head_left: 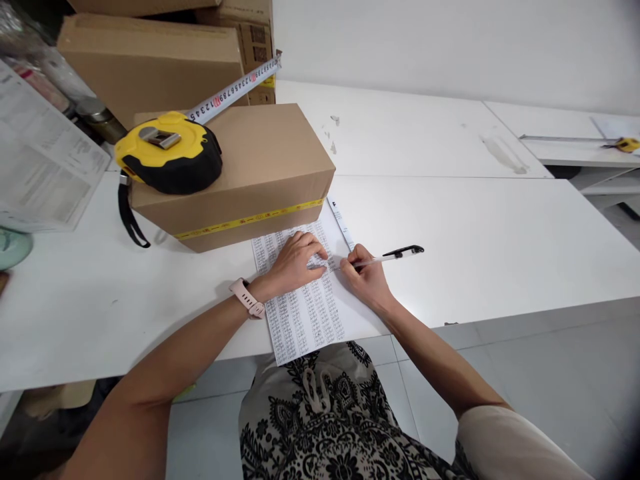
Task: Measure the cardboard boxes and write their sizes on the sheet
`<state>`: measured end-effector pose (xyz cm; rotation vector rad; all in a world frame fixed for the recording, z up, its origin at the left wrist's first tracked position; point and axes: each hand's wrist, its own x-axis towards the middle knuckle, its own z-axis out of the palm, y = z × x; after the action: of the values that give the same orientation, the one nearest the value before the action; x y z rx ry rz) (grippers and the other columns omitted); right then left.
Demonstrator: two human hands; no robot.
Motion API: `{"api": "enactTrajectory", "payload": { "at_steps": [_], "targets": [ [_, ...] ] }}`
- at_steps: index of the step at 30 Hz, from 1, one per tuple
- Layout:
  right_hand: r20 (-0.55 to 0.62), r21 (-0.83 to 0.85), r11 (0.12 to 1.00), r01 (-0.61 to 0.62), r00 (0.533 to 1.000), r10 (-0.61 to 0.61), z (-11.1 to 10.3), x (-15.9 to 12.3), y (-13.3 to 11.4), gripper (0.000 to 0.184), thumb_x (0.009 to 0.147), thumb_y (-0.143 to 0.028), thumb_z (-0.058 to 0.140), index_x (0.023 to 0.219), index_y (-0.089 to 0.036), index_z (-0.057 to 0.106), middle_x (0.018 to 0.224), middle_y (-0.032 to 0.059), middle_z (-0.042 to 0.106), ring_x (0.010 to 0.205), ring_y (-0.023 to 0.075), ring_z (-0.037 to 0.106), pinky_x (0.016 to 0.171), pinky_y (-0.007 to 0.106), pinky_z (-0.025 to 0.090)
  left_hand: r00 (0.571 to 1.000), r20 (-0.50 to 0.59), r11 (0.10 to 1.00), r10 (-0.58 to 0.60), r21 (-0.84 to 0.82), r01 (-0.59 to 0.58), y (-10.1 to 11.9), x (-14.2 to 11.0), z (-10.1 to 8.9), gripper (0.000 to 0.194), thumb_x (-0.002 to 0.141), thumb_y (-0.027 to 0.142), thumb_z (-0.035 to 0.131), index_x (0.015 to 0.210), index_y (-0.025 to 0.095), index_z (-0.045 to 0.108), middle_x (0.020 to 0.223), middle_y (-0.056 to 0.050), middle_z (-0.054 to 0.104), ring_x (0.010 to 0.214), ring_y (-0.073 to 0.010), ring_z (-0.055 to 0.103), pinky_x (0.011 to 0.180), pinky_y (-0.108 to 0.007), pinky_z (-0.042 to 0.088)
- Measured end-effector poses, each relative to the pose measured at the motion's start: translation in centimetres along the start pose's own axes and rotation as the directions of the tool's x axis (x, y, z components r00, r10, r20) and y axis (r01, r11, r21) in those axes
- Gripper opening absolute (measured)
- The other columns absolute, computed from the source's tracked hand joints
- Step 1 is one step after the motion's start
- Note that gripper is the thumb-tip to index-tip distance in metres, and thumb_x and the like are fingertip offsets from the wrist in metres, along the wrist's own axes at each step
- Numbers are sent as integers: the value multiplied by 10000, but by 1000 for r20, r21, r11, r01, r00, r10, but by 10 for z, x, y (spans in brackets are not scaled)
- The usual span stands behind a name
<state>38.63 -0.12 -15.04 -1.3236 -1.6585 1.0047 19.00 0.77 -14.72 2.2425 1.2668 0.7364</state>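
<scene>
A sheet of paper covered in columns of small handwriting lies on the white table and hangs a little over its front edge. Resting on it is my left hand, open, thumb and forefinger apart. My right hand grips a pen with a clear barrel and black cap end; its tip points at the paper's right columns, and whether it touches is too small to tell. Just beyond the paper stands a closed cardboard box with yellow printed tape. On top sits a yellow and black tape measure, its blade partly out.
More cardboard boxes are stacked at the back left. A printed sheet and wrapped items stand at the far left, above a pale green object. A narrow white strip lies beyond my right hand. Another tape measure lies far right.
</scene>
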Motion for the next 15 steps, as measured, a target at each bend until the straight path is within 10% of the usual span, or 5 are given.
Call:
{"api": "enactTrajectory", "payload": {
  "at_steps": [15],
  "targets": [
    [0,-4,1000,6,1000,-6,-2,1,1,249,814,-238,578,663,-234,380,587,-60,357,546,114,344,522,277,268,1000,-5,1000,6,-7,-6,-1,0,0,130,785,162,684,881,211,612,945,-30,590,976,-240,514,884,-404,452]
  ]
}}
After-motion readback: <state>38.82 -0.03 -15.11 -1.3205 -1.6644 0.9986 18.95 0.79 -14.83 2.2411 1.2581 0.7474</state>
